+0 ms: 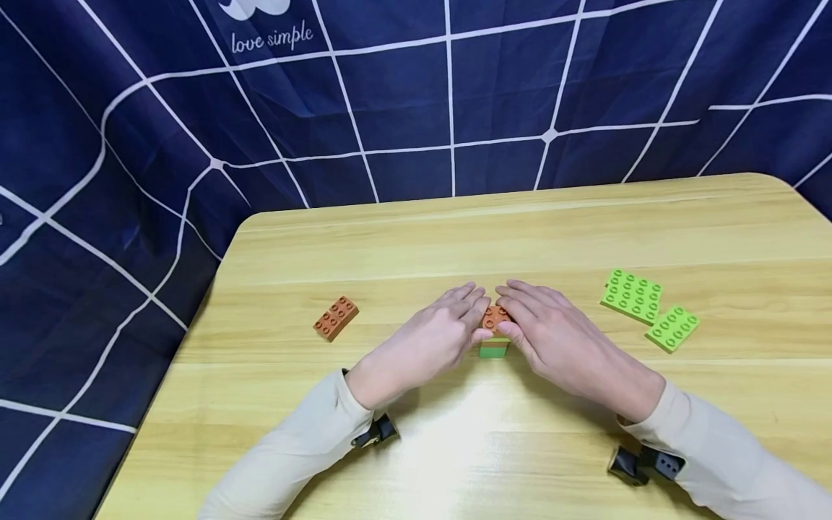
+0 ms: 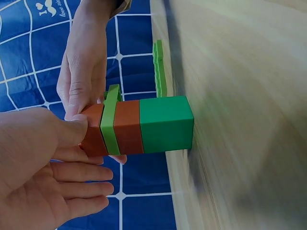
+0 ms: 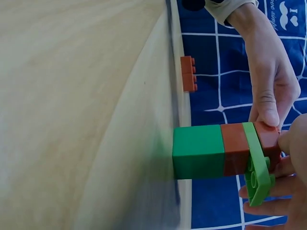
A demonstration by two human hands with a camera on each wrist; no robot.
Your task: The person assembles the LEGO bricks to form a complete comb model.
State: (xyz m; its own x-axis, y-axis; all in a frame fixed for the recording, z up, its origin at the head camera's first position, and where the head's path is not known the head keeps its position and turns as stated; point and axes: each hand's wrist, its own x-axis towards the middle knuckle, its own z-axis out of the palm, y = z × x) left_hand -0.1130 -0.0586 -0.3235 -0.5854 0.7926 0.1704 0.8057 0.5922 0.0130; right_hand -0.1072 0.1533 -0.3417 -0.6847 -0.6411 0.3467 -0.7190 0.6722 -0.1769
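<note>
A small upright stack of toy building bricks stands on the table between both hands. Its base is a green block [image 2: 165,124], then comes a brown-orange brick [image 3: 235,148], a thin lime plate [image 3: 256,165] and another brown-orange brick [image 1: 496,318] on top. In the right wrist view the lime plate juts out past one side, showing studs. My left hand [image 1: 445,328] holds the top brick from the left, its thumb on the near face. From the right, my right hand [image 1: 552,332] grips that same brick. The far fingertips are partly hidden.
To the left lies a loose brown-orange brick [image 1: 336,318]. On the right are a larger studded lime plate [image 1: 632,295] and a smaller one [image 1: 673,328] touching or nearly touching it. Behind the wooden table [image 1: 416,245] hangs a dark blue curtain [image 1: 403,94] with white lines.
</note>
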